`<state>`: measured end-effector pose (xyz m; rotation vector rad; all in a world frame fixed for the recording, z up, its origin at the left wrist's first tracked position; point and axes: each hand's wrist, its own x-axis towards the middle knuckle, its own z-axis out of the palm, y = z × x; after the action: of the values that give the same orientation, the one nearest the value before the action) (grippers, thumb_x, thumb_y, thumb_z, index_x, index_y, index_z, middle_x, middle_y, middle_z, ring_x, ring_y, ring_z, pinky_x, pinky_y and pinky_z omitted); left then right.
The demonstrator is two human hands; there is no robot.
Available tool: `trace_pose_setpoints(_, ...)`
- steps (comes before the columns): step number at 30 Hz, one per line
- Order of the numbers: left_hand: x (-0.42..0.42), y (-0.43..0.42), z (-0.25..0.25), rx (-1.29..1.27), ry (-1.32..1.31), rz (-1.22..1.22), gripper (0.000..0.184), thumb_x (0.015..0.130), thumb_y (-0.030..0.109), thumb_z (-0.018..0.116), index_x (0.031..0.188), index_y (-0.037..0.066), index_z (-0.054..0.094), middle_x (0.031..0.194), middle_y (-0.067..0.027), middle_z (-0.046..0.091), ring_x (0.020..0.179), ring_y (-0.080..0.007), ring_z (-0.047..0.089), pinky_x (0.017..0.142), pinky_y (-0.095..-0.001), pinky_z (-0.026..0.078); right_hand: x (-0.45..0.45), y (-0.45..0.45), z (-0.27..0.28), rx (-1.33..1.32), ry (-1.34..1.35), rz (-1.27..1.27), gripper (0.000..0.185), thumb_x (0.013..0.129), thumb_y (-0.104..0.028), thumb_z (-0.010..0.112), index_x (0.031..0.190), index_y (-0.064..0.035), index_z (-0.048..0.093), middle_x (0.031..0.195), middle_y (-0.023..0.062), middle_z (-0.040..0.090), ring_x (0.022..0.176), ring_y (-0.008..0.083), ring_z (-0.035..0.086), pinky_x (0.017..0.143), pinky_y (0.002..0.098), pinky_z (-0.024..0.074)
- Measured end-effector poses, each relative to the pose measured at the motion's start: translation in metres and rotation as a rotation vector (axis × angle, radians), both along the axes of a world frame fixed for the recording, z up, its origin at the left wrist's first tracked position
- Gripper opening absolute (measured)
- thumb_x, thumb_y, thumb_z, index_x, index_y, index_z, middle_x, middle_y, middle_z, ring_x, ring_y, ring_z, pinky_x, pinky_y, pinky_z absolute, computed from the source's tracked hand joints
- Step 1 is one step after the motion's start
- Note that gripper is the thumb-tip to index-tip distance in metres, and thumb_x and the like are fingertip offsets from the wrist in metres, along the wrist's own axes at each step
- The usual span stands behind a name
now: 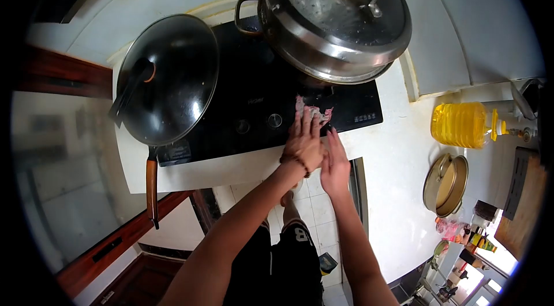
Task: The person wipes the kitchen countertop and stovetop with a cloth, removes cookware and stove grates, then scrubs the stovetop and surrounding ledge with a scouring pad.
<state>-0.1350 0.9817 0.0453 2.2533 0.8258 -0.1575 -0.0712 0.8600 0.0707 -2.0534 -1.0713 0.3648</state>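
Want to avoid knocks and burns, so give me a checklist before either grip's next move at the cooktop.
1. Left grip on the crumpled cloth: ok, fingers lie on it.
2. Right grip on the cloth: cannot tell; it sits beside the left.
3. Room around the large lidded pot: not ok, it stands close to the cloth.
4. Pan handle kept within the counter: not ok, it juts past the front edge.
5. Cooktop cool: cannot tell.
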Motion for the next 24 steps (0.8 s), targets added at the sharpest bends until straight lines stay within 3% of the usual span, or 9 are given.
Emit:
trace_pose_setpoints(1, -0.017, 0.003, 0.004, -0.054, -0.168, 0.079, 0.070, 0.094, 0.018, 0.064, 0.157, -0.001, 0.040, 0.169, -0.0264, 0.022, 0.153, -0.0457, 0.030, 0.124, -0.0480, 0.031, 0.005, 0.014, -0.004, 0.006, -0.037, 0.073, 0.052, 0.093, 0.002, 0.059, 0.145, 0.0051, 0.054, 0.151, 0.0297, 0.051, 0.139, 0.0459, 0.051, 0.116, 0.0496, 0.0424)
trace_pose_setpoints(3, -0.060, 0.002, -0.009, 0.038, -0.516, 0.166, 0.058, 0.091, 0.009, 0.066, 0.147, 0.003, 0.053, 0.158, -0.0237, 0.044, 0.142, -0.0422, 0.047, 0.118, -0.0467, 0.040, 0.005, 0.038, -0.027, -0.031, -0.159, 0.261, 0.051, 0.091, -0.009, 0.067, 0.140, 0.0042, 0.058, 0.151, 0.0291, 0.051, 0.146, 0.0464, 0.043, 0.122, 0.0517, 0.0339)
trace_pose_setpoints(5, -0.093, -0.001, -0.006, 0.238, -0.477, 0.244, 0.041, 0.090, 0.008, 0.067, 0.131, 0.005, 0.063, 0.140, -0.0197, 0.061, 0.128, -0.0405, 0.058, 0.109, -0.0490, 0.045, -0.005, 0.052, -0.050, -0.223, -0.414, 0.368, 0.063, 0.099, -0.022, 0.064, 0.154, 0.0005, 0.044, 0.163, 0.0248, 0.038, 0.151, 0.0430, 0.036, 0.124, 0.0520, 0.0299)
trace_pose_setpoints(8, -0.125, 0.001, -0.013, 0.266, -0.426, 0.297, 0.034, 0.091, 0.008, 0.066, 0.125, 0.006, 0.065, 0.134, -0.0174, 0.063, 0.121, -0.0393, 0.060, 0.105, -0.0497, 0.046, -0.013, 0.080, -0.047, -0.269, -0.455, 0.415, 0.067, 0.099, -0.035, 0.063, 0.154, -0.0002, 0.045, 0.165, 0.0235, 0.035, 0.155, 0.0406, 0.029, 0.126, 0.0523, 0.0235)
trace_pose_setpoints(13, -0.141, 0.006, -0.012, 0.354, -0.413, 0.315, 0.030, 0.089, 0.009, 0.069, 0.119, 0.008, 0.066, 0.130, -0.0137, 0.065, 0.116, -0.0371, 0.061, 0.100, -0.0495, 0.045, 0.027, 0.043, -0.053, -0.308, -0.492, 0.375, 0.069, 0.098, -0.036, 0.066, 0.153, 0.0003, 0.046, 0.163, 0.0249, 0.038, 0.152, 0.0428, 0.035, 0.126, 0.0537, 0.0252)
trace_pose_setpoints(16, -0.151, 0.006, -0.010, 0.333, -0.433, 0.351, 0.029, 0.089, 0.010, 0.070, 0.117, 0.009, 0.066, 0.130, -0.0127, 0.065, 0.117, -0.0362, 0.061, 0.101, -0.0496, 0.043, 0.091, 0.005, -0.053, -0.198, -0.482, 0.153, 0.068, 0.094, -0.023, 0.071, 0.150, 0.0051, 0.045, 0.160, 0.0293, 0.040, 0.148, 0.0472, 0.039, 0.123, 0.0545, 0.0311)
trace_pose_setpoints(19, -0.165, 0.006, -0.012, 0.335, -0.427, 0.377, 0.029, 0.088, 0.010, 0.070, 0.117, 0.009, 0.066, 0.131, -0.0123, 0.065, 0.118, -0.0358, 0.060, 0.102, -0.0493, 0.042, 0.142, 0.011, -0.050, -0.293, -0.494, 0.032, 0.058, 0.099, -0.023, 0.065, 0.144, 0.0091, 0.048, 0.153, 0.0350, 0.045, 0.137, 0.0544, 0.046, 0.119, 0.0552, 0.0364)
trace_pose_setpoints(23, -0.179, 0.004, -0.016, 0.393, -0.411, 0.434, 0.030, 0.087, 0.009, 0.070, 0.116, 0.009, 0.067, 0.132, -0.0128, 0.063, 0.121, -0.0353, 0.058, 0.103, -0.0488, 0.041, 0.100, 0.031, -0.047, -0.161, -0.343, -0.024, 0.061, 0.100, -0.017, 0.061, 0.151, 0.0092, 0.038, 0.152, 0.0346, 0.045, 0.137, 0.0576, 0.044, 0.118, 0.0556, 0.0371)
trace_pose_setpoints(24, -0.184, 0.006, -0.019, 0.396, -0.409, 0.446, 0.030, 0.087, 0.009, 0.070, 0.116, 0.009, 0.067, 0.132, -0.0128, 0.063, 0.121, -0.0353, 0.058, 0.103, -0.0488, 0.041, 0.081, 0.031, -0.046, -0.141, -0.329, 0.096, 0.062, 0.100, -0.014, 0.059, 0.153, 0.0090, 0.036, 0.154, 0.0348, 0.042, 0.139, 0.0575, 0.041, 0.118, 0.0569, 0.0364)
